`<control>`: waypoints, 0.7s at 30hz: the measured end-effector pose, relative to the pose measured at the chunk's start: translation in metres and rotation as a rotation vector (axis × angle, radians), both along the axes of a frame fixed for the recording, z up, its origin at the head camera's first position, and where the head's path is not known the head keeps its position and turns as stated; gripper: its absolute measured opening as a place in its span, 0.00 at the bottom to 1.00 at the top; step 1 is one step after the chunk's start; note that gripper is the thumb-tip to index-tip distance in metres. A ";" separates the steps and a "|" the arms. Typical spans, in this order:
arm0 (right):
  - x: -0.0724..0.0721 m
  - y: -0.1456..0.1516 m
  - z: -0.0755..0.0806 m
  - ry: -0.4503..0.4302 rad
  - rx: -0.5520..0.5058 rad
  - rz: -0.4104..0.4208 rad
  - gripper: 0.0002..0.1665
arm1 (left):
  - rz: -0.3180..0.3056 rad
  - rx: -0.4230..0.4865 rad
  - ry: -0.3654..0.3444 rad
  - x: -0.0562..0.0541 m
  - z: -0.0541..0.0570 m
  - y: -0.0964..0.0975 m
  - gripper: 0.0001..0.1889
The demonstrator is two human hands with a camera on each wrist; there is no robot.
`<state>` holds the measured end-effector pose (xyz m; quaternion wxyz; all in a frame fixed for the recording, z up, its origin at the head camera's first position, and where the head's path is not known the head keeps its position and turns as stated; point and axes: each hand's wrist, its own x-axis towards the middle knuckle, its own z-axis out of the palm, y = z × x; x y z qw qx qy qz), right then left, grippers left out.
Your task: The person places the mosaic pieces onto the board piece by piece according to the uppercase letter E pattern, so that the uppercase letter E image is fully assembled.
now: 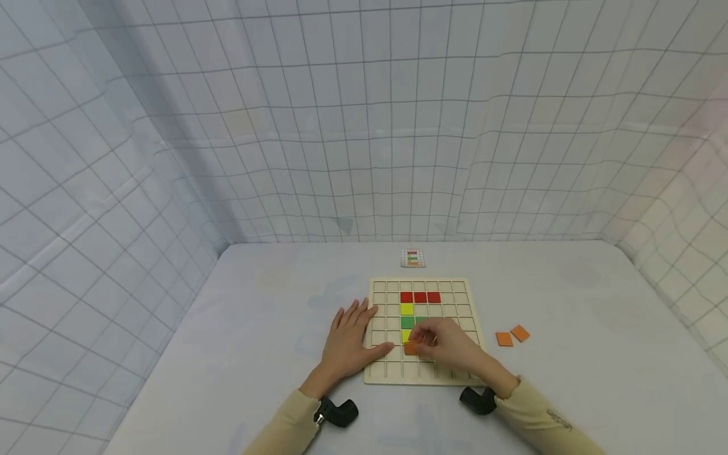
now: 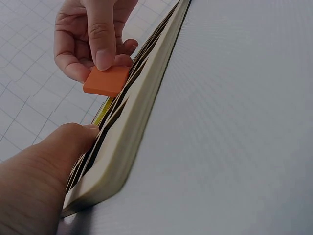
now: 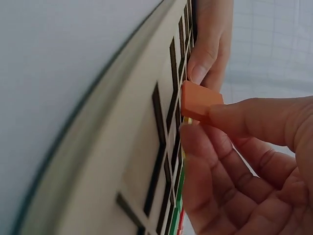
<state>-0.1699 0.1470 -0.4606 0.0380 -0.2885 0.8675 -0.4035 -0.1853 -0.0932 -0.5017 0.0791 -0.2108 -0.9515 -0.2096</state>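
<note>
A pale wooden grid board point(image 1: 392, 373) lies on the table, with red tiles point(image 1: 420, 297) in one row and yellow point(image 1: 406, 309) and green tiles point(image 1: 407, 322) below. My right hand point(image 1: 446, 344) pinches an orange square tile point(image 1: 411, 349) between thumb and fingers, just over the board under the lower yellow tile. In the left wrist view the orange tile point(image 2: 106, 81) is tilted above the grid. My left hand point(image 1: 348, 344) lies with spread fingers on the board's left edge, its thumb point(image 2: 73, 139) resting on the rim. The right hand hides part of the green row.
Two loose orange tiles point(image 1: 504, 339) lie on the table right of the board. A small card point(image 1: 412, 258) with a coloured grid pattern lies behind the board. Grid-patterned white curtains point(image 1: 364, 126) stand around the table at the back and sides.
</note>
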 end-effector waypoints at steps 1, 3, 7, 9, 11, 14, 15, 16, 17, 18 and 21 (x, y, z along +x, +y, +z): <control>0.000 -0.001 0.000 0.013 0.023 -0.001 0.06 | -0.001 0.003 -0.001 0.000 0.000 0.000 0.45; 0.000 -0.003 0.001 0.025 0.075 -0.009 0.05 | -0.001 0.002 -0.001 0.000 0.000 -0.001 0.45; 0.001 -0.005 0.002 0.016 0.135 -0.022 0.04 | 0.003 -0.017 0.003 -0.001 0.000 -0.001 0.45; 0.003 -0.005 0.003 0.011 0.144 -0.031 0.04 | 0.005 -0.019 0.006 -0.001 0.000 -0.002 0.45; 0.004 -0.006 0.003 0.017 0.151 -0.041 0.04 | 0.003 -0.018 0.006 -0.001 0.001 -0.002 0.45; 0.005 -0.006 0.004 0.029 0.169 -0.061 0.03 | -0.003 -0.007 0.004 -0.002 0.001 -0.002 0.45; 0.005 -0.006 0.004 0.033 0.177 -0.066 0.03 | -0.004 -0.008 0.003 -0.001 0.001 -0.001 0.45; 0.006 -0.007 0.004 0.033 0.183 -0.071 0.03 | -0.003 -0.011 0.002 -0.001 0.001 -0.001 0.45; 0.006 -0.007 0.004 0.032 0.188 -0.075 0.04 | -0.003 -0.013 0.002 -0.001 0.001 -0.001 0.45; 0.006 -0.007 0.004 0.030 0.190 -0.079 0.04 | -0.001 -0.017 0.002 -0.001 0.000 -0.001 0.45; 0.006 -0.007 0.004 0.024 0.200 -0.089 0.06 | 0.003 -0.024 0.002 -0.001 0.000 -0.001 0.45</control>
